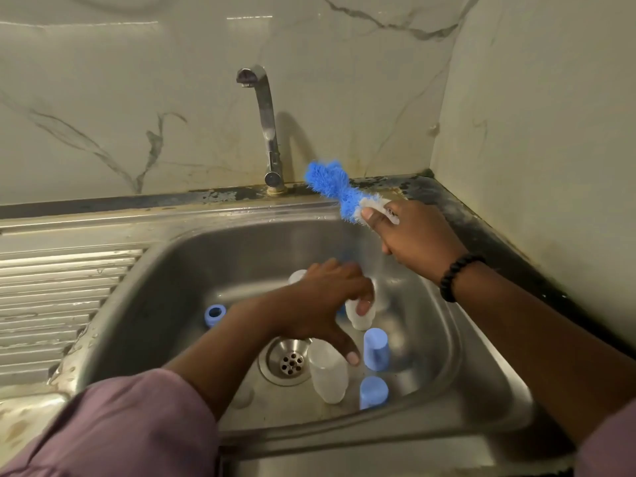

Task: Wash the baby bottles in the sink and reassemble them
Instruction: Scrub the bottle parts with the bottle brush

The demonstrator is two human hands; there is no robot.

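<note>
Stainless steel is forming the sink (165, 270), its rounded basin walls sloping to a perforated drain (292, 363), with a ribbed draining board (58, 304) lying along the left edge. A curved tap (267, 125) is rising at the back rim. The left hand (323, 304) is reaching into the basin, its grip curling round a translucent bottle (361, 320). The right hand (413, 235) is hovering over the back right rim, its grip closing on a fluffy blue brush (332, 182). A second clear bottle (327, 373) is lying beside the drain; two blue caps (375, 349) are sitting just right of it, and a blue ring (215, 315) is resting well apart at the left.
</note>
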